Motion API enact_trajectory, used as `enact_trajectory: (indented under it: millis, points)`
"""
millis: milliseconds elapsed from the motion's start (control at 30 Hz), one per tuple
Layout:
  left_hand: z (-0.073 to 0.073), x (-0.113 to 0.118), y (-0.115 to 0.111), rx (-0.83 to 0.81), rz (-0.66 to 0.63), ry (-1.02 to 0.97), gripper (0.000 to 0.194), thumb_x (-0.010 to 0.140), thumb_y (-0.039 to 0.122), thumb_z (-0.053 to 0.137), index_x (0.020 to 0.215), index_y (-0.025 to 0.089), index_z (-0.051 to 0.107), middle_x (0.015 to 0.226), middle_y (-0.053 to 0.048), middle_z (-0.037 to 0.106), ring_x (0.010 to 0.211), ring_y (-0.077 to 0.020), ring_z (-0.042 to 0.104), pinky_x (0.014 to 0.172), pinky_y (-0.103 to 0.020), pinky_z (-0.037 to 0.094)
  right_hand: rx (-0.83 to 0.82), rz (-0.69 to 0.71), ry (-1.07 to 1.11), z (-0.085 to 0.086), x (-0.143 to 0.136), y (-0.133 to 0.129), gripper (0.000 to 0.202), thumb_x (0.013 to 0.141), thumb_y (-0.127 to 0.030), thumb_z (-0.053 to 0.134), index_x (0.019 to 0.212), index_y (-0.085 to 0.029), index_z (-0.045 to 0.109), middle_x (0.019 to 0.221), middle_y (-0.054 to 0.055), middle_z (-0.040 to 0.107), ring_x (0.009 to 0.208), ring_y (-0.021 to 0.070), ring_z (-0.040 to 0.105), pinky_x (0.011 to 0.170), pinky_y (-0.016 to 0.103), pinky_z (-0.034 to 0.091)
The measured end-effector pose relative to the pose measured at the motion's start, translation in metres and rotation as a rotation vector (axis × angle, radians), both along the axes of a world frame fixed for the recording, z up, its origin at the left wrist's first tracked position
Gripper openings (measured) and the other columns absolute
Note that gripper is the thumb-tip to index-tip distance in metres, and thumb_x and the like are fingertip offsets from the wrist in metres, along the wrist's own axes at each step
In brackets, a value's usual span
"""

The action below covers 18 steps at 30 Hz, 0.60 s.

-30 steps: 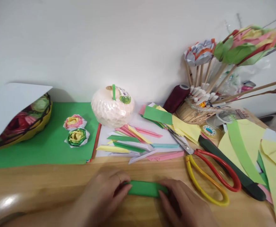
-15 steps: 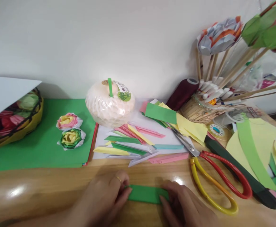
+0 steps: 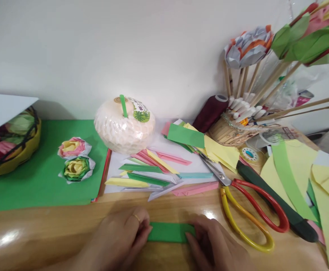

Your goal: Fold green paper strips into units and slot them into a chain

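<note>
A folded green paper strip (image 3: 168, 232) lies flat over the wooden table near the bottom of the head view. My left hand (image 3: 125, 233), with a ring on one finger, pinches its left end between thumb and curled fingers. At the right end my right hand (image 3: 214, 241) grips the strip, thumb at the lower edge and fingers bent over the top. Just beyond the hands, folded paper strips (image 3: 153, 177) in pink, green, yellow, white and blue lie on a white sheet. Scissors (image 3: 246, 210) with one red and one yellow handle rest right of my right hand.
A wrapped coconut (image 3: 125, 126) stands by the wall. Two paper flowers (image 3: 75, 168) sit on green sheets (image 3: 26, 192) at left, beside a basket (image 3: 37, 139). At right are a dark-handled tool (image 3: 277, 205), a thread cone (image 3: 211, 113) and a woven pot (image 3: 226, 130) of sticks.
The camera view has shifted slightly, so the table's things appear a little further left. Both hands keep hold of the green strip in nearly the same pose.
</note>
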<state>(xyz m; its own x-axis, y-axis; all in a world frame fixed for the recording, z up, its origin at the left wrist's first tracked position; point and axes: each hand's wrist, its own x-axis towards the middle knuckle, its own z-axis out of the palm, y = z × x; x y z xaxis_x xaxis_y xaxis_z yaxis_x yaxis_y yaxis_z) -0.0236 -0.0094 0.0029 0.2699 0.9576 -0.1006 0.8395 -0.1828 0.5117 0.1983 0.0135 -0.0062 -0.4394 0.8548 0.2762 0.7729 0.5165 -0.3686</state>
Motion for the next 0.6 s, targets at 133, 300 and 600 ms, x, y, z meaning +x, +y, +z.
enact_trajectory:
  millis: [133,300,600]
  points:
    - [-0.002,-0.002,0.002,0.032,-0.003,0.021,0.015,0.083,0.016,0.04,0.072,0.021,0.049,0.055,0.006,0.054,0.045,-0.0094,0.049,0.044,-0.019,0.031,0.008,0.057,-0.045,0.006,-0.002,0.013,0.019,0.093,-0.027,0.036,0.088,-0.021,0.053,0.065,0.001,0.059,0.059,0.0145,0.061,0.049,0.021,0.046]
    - [-0.001,-0.002,0.003,0.04,0.014,0.043,0.014,0.083,0.016,0.04,0.074,0.021,0.05,0.058,0.005,0.056,0.049,-0.0108,0.053,0.047,-0.019,0.034,-0.032,0.089,-0.049,0.006,-0.003,0.024,0.011,0.09,-0.023,0.042,0.094,-0.021,0.052,0.068,0.0,0.06,0.061,0.015,0.061,0.049,0.022,0.047]
    - [0.0,-0.001,0.004,0.18,-0.043,0.092,0.025,0.088,0.015,0.033,0.077,0.02,0.056,0.069,0.001,0.061,0.059,-0.0138,0.058,0.054,-0.021,0.042,-0.077,0.072,-0.001,0.007,-0.002,0.025,0.011,0.087,-0.024,0.046,0.095,-0.02,0.052,0.066,0.0,0.058,0.058,0.0143,0.059,0.05,0.022,0.047]
